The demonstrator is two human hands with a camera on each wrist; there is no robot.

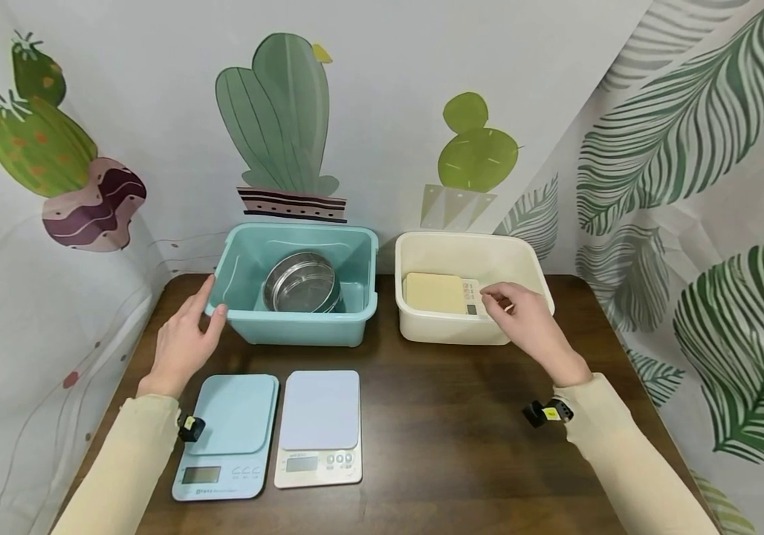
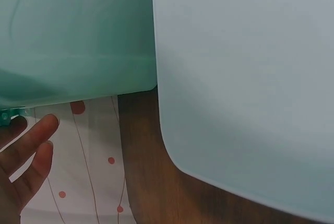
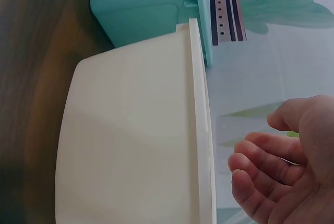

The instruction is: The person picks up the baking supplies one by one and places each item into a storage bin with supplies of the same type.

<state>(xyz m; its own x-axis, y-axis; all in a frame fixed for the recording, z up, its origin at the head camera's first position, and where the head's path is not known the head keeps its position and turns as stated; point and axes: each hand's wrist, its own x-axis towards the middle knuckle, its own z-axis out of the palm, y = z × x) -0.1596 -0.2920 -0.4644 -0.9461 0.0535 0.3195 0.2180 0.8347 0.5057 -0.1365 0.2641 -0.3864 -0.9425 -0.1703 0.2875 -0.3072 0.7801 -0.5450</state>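
Observation:
My left hand [image 1: 184,338] is at the left end of a teal plastic basin [image 1: 295,318], fingertips right at its rim and nothing in its grasp. Round metal sieves [image 1: 302,284] sit inside that basin. Over the right part of a cream basin [image 1: 452,328] hovers my right hand [image 1: 522,316], its fingers loosely bent. The right wrist view shows these fingers [image 3: 261,166] holding nothing. A kitchen scale with a yellow top [image 1: 434,292] lies in the cream basin, its button end close to my right fingertips.
Nearer on the dark wooden table [image 1: 462,431] lie two more kitchen scales: a light blue one [image 1: 235,416] below my left wrist and a white one [image 1: 322,409] beside it. A plant-patterned cloth [image 1: 382,111] hangs behind the basins.

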